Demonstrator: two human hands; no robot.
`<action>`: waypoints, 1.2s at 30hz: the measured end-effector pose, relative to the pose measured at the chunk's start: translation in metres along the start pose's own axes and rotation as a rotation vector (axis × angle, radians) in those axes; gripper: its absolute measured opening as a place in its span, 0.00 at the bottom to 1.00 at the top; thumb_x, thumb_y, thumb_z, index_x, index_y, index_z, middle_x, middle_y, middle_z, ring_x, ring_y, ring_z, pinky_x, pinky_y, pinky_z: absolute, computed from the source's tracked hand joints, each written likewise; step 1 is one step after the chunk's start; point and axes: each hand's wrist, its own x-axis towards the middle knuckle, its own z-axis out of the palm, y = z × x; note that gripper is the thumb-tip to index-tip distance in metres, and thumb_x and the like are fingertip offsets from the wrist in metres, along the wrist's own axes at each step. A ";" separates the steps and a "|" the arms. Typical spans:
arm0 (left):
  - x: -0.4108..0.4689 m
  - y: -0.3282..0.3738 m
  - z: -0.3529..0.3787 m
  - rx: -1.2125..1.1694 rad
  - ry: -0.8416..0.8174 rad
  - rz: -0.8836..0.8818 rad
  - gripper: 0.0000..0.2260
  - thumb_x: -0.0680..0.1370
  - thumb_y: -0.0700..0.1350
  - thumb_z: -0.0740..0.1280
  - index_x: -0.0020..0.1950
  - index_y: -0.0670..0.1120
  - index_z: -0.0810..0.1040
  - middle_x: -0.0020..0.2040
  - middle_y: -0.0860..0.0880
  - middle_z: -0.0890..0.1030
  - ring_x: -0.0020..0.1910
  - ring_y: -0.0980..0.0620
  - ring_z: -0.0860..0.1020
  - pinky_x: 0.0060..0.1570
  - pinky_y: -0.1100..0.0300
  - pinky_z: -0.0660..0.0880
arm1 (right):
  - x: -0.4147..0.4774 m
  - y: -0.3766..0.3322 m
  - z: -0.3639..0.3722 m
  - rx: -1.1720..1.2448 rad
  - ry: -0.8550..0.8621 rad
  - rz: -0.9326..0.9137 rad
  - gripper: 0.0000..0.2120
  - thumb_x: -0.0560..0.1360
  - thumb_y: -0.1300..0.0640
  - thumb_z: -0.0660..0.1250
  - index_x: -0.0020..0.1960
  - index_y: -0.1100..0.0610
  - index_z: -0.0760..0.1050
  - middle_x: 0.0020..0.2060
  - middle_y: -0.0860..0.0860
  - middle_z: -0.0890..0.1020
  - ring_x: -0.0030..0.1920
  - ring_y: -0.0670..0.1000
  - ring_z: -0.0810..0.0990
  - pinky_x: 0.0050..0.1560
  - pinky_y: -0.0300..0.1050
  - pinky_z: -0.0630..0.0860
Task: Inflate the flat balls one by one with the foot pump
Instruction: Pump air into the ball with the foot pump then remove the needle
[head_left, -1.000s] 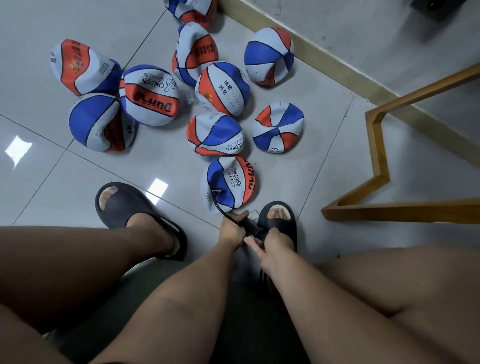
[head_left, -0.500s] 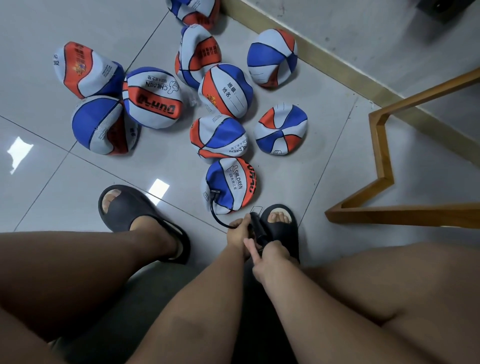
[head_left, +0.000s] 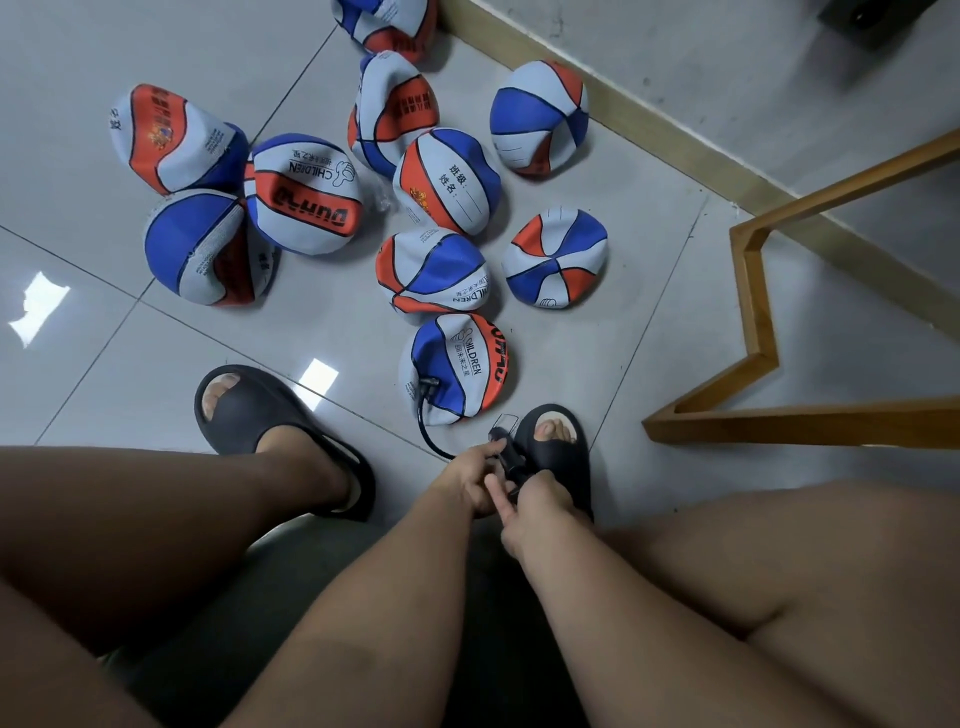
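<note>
Several flat red, white and blue balls lie on the grey tile floor. The nearest ball (head_left: 457, 366) has a black hose (head_left: 427, 431) plugged into its left side. That hose curves down to the black foot pump (head_left: 506, 454), which is mostly hidden by my hands and sits beside my right sandal (head_left: 553, 441). My left hand (head_left: 467, 475) grips the pump's left side, where the hose comes in. On the pump's right, my right hand (head_left: 535, 506) curls its fingers round the body, one finger pointing up-left.
My left sandal (head_left: 249, 410) rests on the floor to the left. A wooden frame (head_left: 758, 338) stands on the right, with a wooden skirting (head_left: 649, 119) along the wall behind. Other flat balls (head_left: 304, 195) cluster at the upper middle and left.
Both hands stay on the pump and have shifted slightly toward my body. The hose now bends in a deeper loop below the nearest ball.
</note>
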 end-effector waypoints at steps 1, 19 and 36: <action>-0.002 0.001 0.001 0.034 0.018 0.001 0.11 0.82 0.49 0.72 0.46 0.44 0.76 0.35 0.49 0.72 0.23 0.52 0.67 0.20 0.62 0.72 | 0.003 0.001 0.001 -0.024 0.000 -0.022 0.18 0.90 0.57 0.55 0.73 0.66 0.72 0.43 0.56 0.77 0.39 0.52 0.79 0.28 0.38 0.80; -0.012 0.023 0.013 0.359 0.097 0.212 0.11 0.87 0.49 0.63 0.46 0.50 0.75 0.37 0.52 0.81 0.39 0.54 0.75 0.40 0.59 0.74 | -0.002 0.006 0.027 -0.916 0.235 -0.624 0.16 0.86 0.47 0.60 0.63 0.56 0.79 0.56 0.60 0.86 0.59 0.65 0.85 0.59 0.56 0.82; -0.055 0.002 0.004 1.000 0.146 0.903 0.15 0.77 0.48 0.78 0.63 0.52 0.84 0.45 0.55 0.85 0.43 0.58 0.81 0.48 0.62 0.76 | -0.093 -0.097 -0.015 -1.884 0.031 -1.176 0.13 0.81 0.44 0.65 0.52 0.53 0.66 0.44 0.54 0.78 0.47 0.62 0.78 0.43 0.50 0.70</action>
